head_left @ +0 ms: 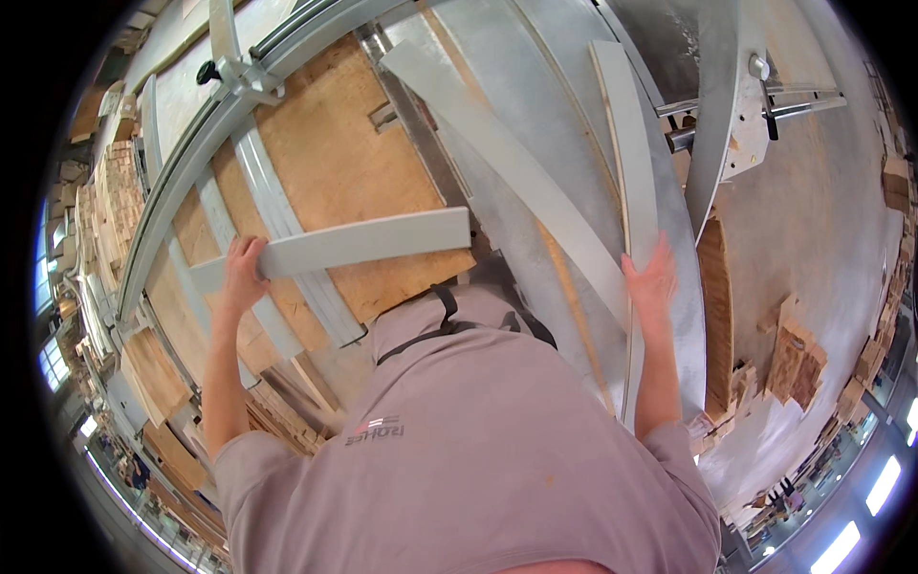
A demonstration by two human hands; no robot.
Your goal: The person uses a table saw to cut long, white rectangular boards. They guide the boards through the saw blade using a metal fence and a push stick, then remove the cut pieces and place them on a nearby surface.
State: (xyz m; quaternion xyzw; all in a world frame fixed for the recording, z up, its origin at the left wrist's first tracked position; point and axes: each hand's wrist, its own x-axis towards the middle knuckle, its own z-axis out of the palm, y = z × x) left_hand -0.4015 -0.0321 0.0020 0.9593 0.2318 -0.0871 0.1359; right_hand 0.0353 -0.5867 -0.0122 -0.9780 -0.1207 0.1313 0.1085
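My left hand (246, 270) is closed around a short pale grey board (373, 237), near its left part. That board lies crosswise over a wooden panel and metal rails, its right end close to my waist. My right hand (653, 282) lies over a long pale board (629, 143), with its thumb at the left edge and fingers stretched forward, slightly blurred. Between my hands a second long pale board (507, 158) runs diagonally across the metal machine table (488, 43), its near end beside my right hand.
A curved-looking metal rail (182, 172) with a black knob (207, 72) arcs around the left. To the right stand a metal fence (715, 105) with a lever and another broad table (803, 230). Wood offcuts (796, 359) lie on it. Stacked timber (120, 201) stands far left.
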